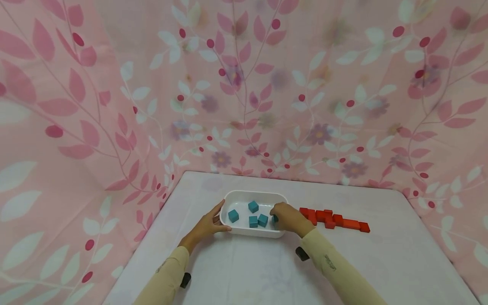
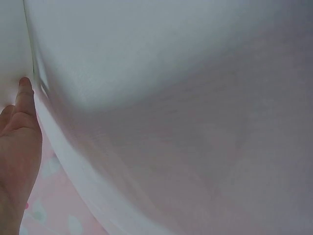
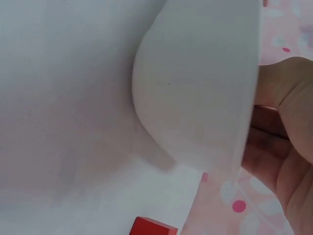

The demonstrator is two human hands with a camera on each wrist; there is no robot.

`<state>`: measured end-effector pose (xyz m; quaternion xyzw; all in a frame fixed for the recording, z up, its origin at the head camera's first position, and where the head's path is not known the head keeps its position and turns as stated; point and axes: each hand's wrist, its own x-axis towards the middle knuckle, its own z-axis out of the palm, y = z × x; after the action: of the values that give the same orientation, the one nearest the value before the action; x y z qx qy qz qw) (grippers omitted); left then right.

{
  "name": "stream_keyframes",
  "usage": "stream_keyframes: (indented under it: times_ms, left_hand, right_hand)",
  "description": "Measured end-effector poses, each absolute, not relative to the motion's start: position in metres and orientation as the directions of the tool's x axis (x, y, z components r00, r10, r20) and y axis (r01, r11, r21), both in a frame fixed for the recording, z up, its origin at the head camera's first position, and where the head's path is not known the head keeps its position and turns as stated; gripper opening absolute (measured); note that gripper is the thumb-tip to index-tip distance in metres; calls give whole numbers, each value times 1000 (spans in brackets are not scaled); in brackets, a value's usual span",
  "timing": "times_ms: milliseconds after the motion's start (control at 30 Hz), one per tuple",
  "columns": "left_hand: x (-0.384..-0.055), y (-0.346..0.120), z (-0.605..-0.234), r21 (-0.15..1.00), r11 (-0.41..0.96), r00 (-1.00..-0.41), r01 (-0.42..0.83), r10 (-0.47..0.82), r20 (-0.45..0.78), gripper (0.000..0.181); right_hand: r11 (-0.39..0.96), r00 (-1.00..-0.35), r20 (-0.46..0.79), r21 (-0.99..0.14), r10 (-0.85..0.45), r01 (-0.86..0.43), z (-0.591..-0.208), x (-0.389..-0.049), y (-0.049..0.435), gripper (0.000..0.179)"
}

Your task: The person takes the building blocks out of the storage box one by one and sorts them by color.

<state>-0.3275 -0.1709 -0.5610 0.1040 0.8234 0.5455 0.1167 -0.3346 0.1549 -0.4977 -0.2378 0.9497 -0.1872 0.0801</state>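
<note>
Head view, with the wrist views consulted.

White tray [image 1: 244,231]: one, oblong, open-topped, resting on the white-covered table [image 1: 244,267].

Blue blocks: four plainly visible inside the tray. One block [image 1: 233,215] lies at its left end; another [image 1: 253,206] lies toward its far wall; a pair [image 1: 258,220], side by side, lies toward its near wall. A fifth blue block [image 1: 274,218], partly covered, sits at the tray's right end.

Left hand [image 1: 209,224]: at the tray's left end, touching it; fingers fairly straight along the end, thumb spread from them toward the near side.

Right hand [image 1: 289,217]: over the tray's right end, fingers bent down inside, pinching the fifth blue block; fingertips mostly hidden in the right wrist view.

Red blocks [image 1: 331,219]: a crowded, uneven row right of the tray, flat on the table.

Sleeves [image 1: 339,264]: pale, both reaching in from the tray's near side; one dark fitting [image 1: 302,253] beneath each.

Floral curtain [image 1: 244,93]: pink, hanging beyond the tray and to both sides.
</note>
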Motion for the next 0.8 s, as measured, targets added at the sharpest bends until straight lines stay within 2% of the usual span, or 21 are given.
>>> stream_keyframes:
  times_ms: [200,433,667,800]
  left_hand:
    - [-326,-168,-562,926,375,-954,50,294,-68,106]
    - [-329,-170,-563,925,374,-945,74,322,-54,109]
    - [-333,-174,-567,931,359,-942,73,331,-54,113]
    - [-333,-175,-568,929,364,-945,66,322,-59,113]
  right_hand:
    - [753,-874,73,-477,-480,-453,-488,-330,170,39]
    - [670,-876,260,-566,-407,-480,-480,-326,202,36]
    - [623,-907,284,-660,-310,-420,-481,-315,231,39]
    - [624,-897,324,-644,-302,-443,-488,-305,245,37]
